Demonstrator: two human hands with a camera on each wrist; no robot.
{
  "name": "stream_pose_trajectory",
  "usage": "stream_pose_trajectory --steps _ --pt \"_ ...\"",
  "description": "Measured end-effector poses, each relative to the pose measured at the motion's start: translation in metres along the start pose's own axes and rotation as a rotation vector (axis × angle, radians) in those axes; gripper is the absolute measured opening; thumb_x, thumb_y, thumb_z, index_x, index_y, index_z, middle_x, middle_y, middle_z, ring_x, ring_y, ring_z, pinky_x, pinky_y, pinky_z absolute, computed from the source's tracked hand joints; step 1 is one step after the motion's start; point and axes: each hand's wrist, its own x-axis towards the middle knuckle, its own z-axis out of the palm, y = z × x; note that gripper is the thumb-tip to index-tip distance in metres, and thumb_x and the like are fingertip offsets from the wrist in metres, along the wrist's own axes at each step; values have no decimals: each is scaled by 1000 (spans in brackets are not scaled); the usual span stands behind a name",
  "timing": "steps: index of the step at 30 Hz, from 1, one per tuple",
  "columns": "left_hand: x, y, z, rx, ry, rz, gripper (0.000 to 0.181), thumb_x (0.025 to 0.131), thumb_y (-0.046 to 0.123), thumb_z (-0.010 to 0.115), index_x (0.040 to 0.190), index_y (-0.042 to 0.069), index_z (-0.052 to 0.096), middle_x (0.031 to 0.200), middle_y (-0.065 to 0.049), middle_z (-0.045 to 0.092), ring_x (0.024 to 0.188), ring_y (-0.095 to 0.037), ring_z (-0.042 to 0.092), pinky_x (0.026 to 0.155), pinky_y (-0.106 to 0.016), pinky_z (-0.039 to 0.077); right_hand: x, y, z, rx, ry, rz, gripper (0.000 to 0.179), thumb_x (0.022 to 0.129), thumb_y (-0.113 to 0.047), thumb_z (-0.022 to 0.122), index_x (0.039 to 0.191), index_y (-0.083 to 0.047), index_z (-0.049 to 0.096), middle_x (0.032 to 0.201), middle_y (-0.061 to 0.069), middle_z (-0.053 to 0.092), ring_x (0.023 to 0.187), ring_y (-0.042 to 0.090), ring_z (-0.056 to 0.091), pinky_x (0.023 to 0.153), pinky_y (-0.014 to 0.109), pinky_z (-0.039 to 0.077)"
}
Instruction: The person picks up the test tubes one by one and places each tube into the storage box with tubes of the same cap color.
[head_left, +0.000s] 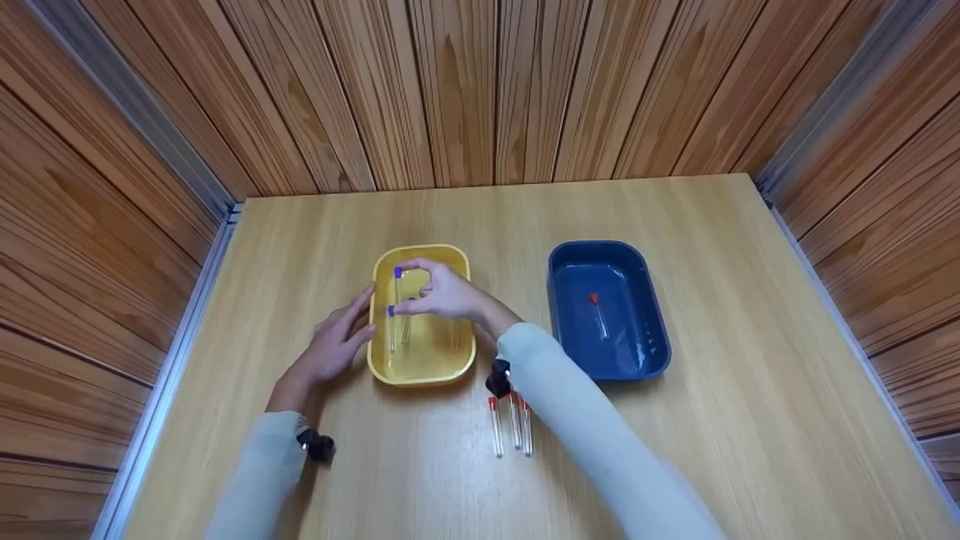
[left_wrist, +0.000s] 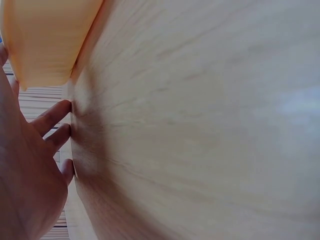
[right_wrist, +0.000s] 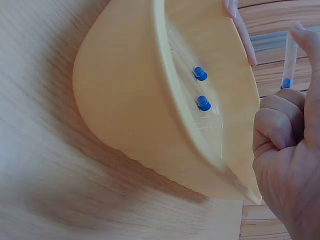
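Over the yellow tray point(head_left: 421, 375), my right hand point(head_left: 450, 295) pinches a clear test tube point(right_wrist: 290, 59) with a blue-purple cap, its ends between thumb and index finger. The other fingers of that hand are curled in the right wrist view. Inside the tray lie test tubes with blue caps point(right_wrist: 203, 103). My left hand point(head_left: 337, 341) rests at the tray's left side, fingers extended, a fingertip right at the rim. In the left wrist view, several fingertips of the left hand point(left_wrist: 30, 165) touch the tabletop beside the tray.
A dark blue tray point(head_left: 577, 360) stands to the right, with one red-capped test tube point(head_left: 601, 319) in it. Several red-capped test tubes point(head_left: 496, 429) lie on the table point(head_left: 420, 465) near my right forearm, which partly covers them. Wood-panelled walls point(head_left: 465, 90) enclose the table.
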Motion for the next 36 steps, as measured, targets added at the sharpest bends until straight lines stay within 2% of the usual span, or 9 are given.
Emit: stream_pose_trajectory --steps 3,7,13,16,18,21,24,31,36 --pt "0 0 1 3 -1 11 75 119 35 56 183 27 19 184 -13 39 172 -49 32 138 -76 19 1 2 0 4 11 25 87 97 -29 91 169 -11 47 100 -2 66 72 3 54 68 19 43" --pt "0 0 2 21 20 35 73 118 32 57 182 22 23 182 -14 42 170 -50 36 136 -77 21 3 4 2 14 18 34 86 96 -28 91 169 -10 48 75 -10 53 62 3 45 62 20 37" --pt "0 -1 2 50 45 67 74 116 31 59 181 18 26 179 -15 47 165 -51 42 132 -79 27 6 6 4 11 20 34 83 96 -26 91 166 -7 50 65 -17 39 59 0 38 59 20 32" --pt "0 -1 2 50 40 60 73 117 32 58 181 19 26 181 -14 45 166 -51 41 132 -79 26 7 6 3 -18 7 42 84 97 -29 90 167 -8 49 82 -7 65 69 3 50 66 20 40" --pt "-1 0 1 52 33 44 73 117 33 56 181 20 25 182 -13 43 167 -51 39 132 -80 23 7 6 3 -39 -3 46 85 97 -30 90 168 -8 49 116 6 78 87 10 66 78 23 50" --pt "-1 1 1 55 27 25 73 117 35 55 182 22 24 183 -12 41 168 -50 38 131 -81 21 8 7 3 -59 -20 54 85 98 -31 89 168 -7 48 166 18 61 125 30 74 102 34 58" --pt "-1 1 1 47 32 36 73 117 33 57 182 21 24 183 -13 42 168 -50 38 132 -81 22 9 8 5 -93 -22 68 86 97 -31 90 169 -8 48 168 18 59 135 35 72 108 36 58" --pt "-1 1 -1 34 12 29 73 118 35 55 182 24 22 184 -12 40 170 -49 36 134 -79 19 11 7 9 -222 -30 99 90 96 -30 90 170 -6 46 141 23 76 86 12 67 85 26 57" --pt "-1 1 -1 34 21 35 73 118 34 57 182 22 24 183 -13 42 168 -51 37 134 -79 21 13 6 12 -265 -35 82 88 96 -29 90 169 -4 47 164 20 63 116 20 73 120 39 57"
